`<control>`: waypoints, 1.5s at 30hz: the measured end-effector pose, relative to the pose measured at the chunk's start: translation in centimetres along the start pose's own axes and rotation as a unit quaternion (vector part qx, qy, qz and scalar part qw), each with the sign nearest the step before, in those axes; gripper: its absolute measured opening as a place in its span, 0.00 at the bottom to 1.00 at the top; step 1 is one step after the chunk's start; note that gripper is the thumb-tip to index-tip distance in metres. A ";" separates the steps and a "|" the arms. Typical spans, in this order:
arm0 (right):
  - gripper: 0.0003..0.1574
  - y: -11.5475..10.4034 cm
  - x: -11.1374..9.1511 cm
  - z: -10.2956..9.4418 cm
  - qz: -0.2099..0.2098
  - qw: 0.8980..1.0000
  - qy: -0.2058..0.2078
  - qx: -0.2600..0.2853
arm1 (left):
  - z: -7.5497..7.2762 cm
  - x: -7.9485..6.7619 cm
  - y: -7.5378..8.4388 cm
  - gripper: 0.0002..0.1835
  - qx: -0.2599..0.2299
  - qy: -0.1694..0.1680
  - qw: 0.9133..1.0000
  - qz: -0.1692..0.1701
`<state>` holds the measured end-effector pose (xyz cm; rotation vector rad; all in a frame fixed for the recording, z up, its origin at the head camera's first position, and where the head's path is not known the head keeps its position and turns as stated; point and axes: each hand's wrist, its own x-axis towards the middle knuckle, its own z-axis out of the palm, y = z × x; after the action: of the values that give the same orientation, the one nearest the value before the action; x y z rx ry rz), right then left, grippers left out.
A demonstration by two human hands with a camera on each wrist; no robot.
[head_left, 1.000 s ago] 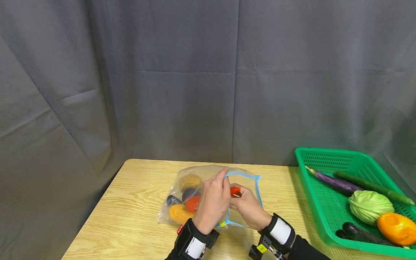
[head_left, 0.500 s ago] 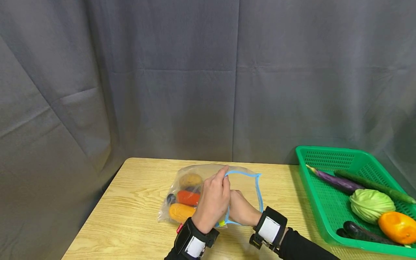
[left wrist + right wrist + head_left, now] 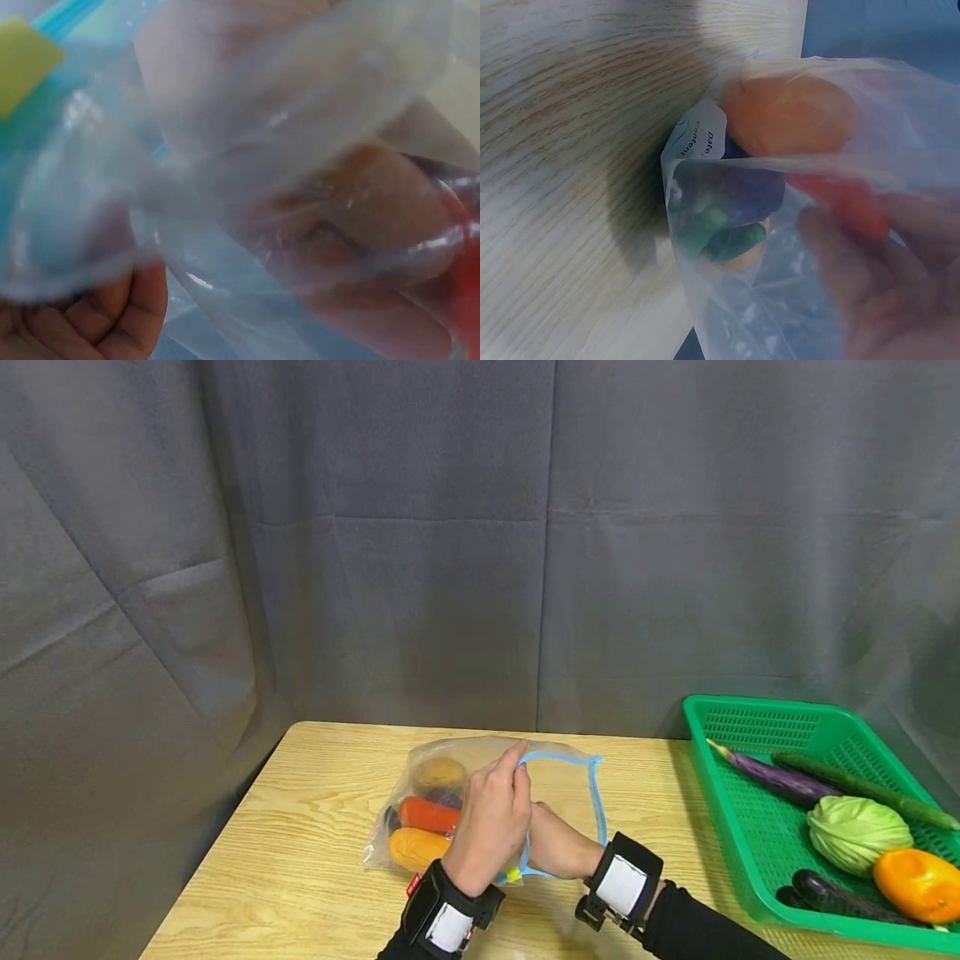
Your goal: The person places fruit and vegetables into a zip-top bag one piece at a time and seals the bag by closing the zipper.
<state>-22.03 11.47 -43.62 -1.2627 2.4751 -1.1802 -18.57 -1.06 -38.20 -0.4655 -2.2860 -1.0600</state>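
A clear zip bag (image 3: 480, 752) with a blue-edged mouth lies on the table, its mouth toward the right. My left hand (image 3: 495, 822) grips the bag near its mouth. Through that mouth reaches my right hand (image 3: 558, 843), mostly hidden behind the left in the head view. In the right wrist view its thumb and fingers pinch a long red vegetable (image 3: 847, 202) inside the bag. Beside this lie a yellow-orange piece (image 3: 416, 850), a tan rounded piece (image 3: 438, 774) and a dark purple one (image 3: 742, 195) with green parts. Plastic blurs the left wrist view.
A green basket (image 3: 712, 810) stands at the right. It holds a purple eggplant (image 3: 780, 781), a cucumber (image 3: 870, 789), a cabbage (image 3: 858, 835), an orange rounded vegetable (image 3: 918, 885) and dark long pieces (image 3: 847, 897). Behind the wooden table (image 3: 300, 860) hangs a grey curtain (image 3: 405, 610).
My right hand has moved left, deeper into the bag, carrying the long red vegetable to lie among the other pieces. The left hand has stayed on the bag.
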 end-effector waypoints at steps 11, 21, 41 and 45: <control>0.18 -1.5 -0.3 -2.1 0.044 0.999 0.015 -0.002 | -0.3 0.1 -0.3 0.17 0.000 -0.008 1.000 -0.014; 0.16 -2.7 -2.9 -6.0 0.058 0.998 0.013 -0.003 | -0.3 0.1 -0.2 0.17 0.005 -0.020 0.999 -0.029; 0.15 1.0 -9.6 -18.0 0.182 0.960 0.126 -0.173 | -0.3 0.2 0.0 0.17 0.009 -0.005 1.000 -0.019; 0.19 2.9 -10.8 -19.5 0.203 0.951 0.128 -0.192 | -0.2 0.2 0.1 0.17 0.009 -0.007 1.000 -0.020</control>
<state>-25.26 31.78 -34.69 -0.6244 3.0664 -0.8255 -18.55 -1.16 -37.91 -0.4247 -2.3239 -1.0583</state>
